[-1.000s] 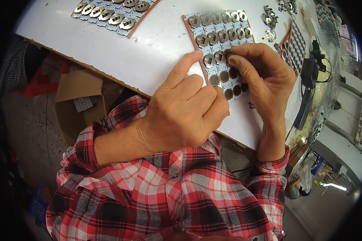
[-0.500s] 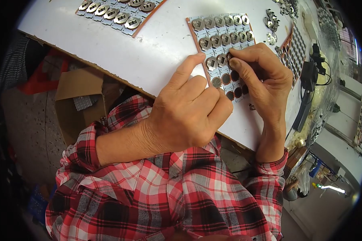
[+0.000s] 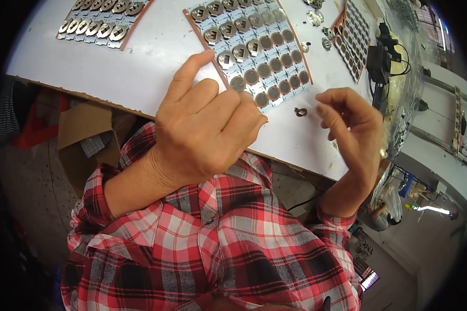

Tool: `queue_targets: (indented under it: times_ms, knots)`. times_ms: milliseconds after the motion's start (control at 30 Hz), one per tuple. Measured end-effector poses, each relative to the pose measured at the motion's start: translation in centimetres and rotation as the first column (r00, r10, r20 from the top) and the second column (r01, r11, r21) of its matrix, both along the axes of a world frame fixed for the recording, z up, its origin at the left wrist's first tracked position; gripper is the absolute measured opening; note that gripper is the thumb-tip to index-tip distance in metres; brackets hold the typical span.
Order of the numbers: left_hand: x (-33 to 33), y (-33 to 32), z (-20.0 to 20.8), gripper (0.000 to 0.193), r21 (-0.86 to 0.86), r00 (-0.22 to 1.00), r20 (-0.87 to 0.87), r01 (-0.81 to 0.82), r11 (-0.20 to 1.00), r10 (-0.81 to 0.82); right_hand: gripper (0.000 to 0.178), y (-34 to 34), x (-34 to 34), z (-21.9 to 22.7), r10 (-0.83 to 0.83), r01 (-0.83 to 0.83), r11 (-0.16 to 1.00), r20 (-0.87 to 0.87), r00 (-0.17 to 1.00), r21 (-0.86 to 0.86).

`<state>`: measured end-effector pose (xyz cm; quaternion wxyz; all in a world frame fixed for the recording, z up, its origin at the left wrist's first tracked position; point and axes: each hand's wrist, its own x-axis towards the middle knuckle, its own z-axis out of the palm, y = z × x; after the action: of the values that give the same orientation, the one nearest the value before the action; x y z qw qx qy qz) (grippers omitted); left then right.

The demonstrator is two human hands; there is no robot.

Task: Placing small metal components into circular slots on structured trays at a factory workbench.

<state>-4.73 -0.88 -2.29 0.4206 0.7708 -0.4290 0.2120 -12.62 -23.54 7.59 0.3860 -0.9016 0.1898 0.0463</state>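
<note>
A light blue panel of small circuit boards (image 3: 249,62) with brown edge strips lies on the white table. Metal coin-cell clips (image 3: 240,53) sit in its upper rows, and the third row carries three at its left. Bare round dark pads (image 3: 276,65) fill the rest of that row and the rows nearer me. My left hand (image 3: 207,119) is curled closed at the panel's near left, index finger stretched to its left edge; its palm is hidden. Off the near right corner, my right hand (image 3: 352,124) is open, fingers apart and holding nothing visible. Close by lies a loose clip (image 3: 300,112).
Another panel with clips (image 3: 101,23) lies at the far left. Stacked panels (image 3: 353,44) and loose metal parts (image 3: 315,18) are at the far right, beside a black adapter with cables (image 3: 378,65). A cardboard box (image 3: 83,135) stands below the table's left edge.
My right hand has let go of the third clip in the third row and moved right, off the panel. The view has shifted; my left hand still rests at the panel's edge.
</note>
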Motion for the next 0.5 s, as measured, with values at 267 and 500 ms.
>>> queue_targets:
  times_ms: [267,500]
  knots:
    - [0.0,-0.1,0.2,0.030,-0.008,1.000,0.003,0.006,1.000,-0.006,0.011,1.2,-1.2,-2.0,0.153,-0.146,0.986,0.094,0.984,-0.079]
    - [-0.2,-0.1,0.0,0.030,0.011,1.000,-0.008,0.003,1.000,-0.003,0.014,1.4,4.4,-2.1,0.037,-0.114,0.944,0.245,0.969,0.309]
